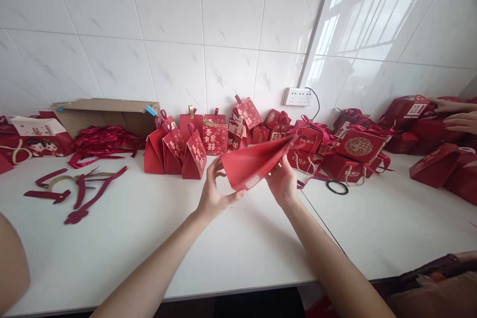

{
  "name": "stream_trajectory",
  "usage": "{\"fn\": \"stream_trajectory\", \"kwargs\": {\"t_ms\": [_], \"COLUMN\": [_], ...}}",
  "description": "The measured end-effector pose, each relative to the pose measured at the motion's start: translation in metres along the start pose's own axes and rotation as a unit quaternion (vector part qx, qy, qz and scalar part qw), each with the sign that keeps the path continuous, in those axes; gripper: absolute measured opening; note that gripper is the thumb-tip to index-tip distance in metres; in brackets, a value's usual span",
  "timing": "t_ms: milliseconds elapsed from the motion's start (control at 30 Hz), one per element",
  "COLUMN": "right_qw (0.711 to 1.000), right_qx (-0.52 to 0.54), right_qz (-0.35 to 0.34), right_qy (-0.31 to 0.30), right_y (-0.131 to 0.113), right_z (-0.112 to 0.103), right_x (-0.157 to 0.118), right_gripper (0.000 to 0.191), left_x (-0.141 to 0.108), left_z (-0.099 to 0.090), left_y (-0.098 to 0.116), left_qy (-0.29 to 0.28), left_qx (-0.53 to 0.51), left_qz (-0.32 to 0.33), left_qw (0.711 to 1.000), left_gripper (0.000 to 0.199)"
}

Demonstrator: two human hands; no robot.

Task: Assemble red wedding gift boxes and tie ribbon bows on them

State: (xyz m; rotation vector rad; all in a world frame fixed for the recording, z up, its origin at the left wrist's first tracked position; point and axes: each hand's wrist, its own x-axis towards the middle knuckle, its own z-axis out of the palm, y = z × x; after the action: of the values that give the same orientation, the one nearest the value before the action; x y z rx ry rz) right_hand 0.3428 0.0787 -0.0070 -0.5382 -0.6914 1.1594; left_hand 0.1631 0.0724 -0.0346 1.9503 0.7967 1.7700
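Note:
Held up over the white table is a red paper gift box, folded to a narrow end at its right and showing a small pale patch on its lower side. My left hand grips its left edge, thumb below and fingers at the side. Around the lower right side closes my right hand, with some of its fingers hidden behind the box. Just behind stand several finished-looking red gift boxes with strap handles. Loose dark red straps lie on the table to the left.
A cardboard carton with red ribbons spilling out stands at the back left. Several ribboned boxes and a black ring are at the right. A power strip is on the wall. Another person's hand reaches in far right.

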Motion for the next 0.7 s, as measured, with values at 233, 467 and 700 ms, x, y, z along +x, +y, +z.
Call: {"fn": "stream_trajectory", "kwargs": {"t_ms": [233,467,700], "right_qw": [0.988,0.946,0.965], "right_qx": [-0.03,0.022,-0.004], "right_qz": [0.153,0.305,0.246], "right_qy": [0.025,0.108,0.097], "right_y": [0.006,0.008,0.002], "right_z": [0.004,0.001,0.003], "right_x": [0.0,-0.001,0.007], "right_gripper": [0.017,0.015,0.018], "left_x": [0.015,0.02,0.021], "left_z": [-0.005,-0.009,-0.009], "left_y": [0.003,0.014,0.0], "left_qy": [0.054,0.06,0.067], "left_qx": [-0.236,-0.248,-0.196], "left_qz": [-0.266,-0.262,-0.237], "left_qw": [0.933,0.931,0.949], "left_gripper": [0.074,0.041,0.034]}}
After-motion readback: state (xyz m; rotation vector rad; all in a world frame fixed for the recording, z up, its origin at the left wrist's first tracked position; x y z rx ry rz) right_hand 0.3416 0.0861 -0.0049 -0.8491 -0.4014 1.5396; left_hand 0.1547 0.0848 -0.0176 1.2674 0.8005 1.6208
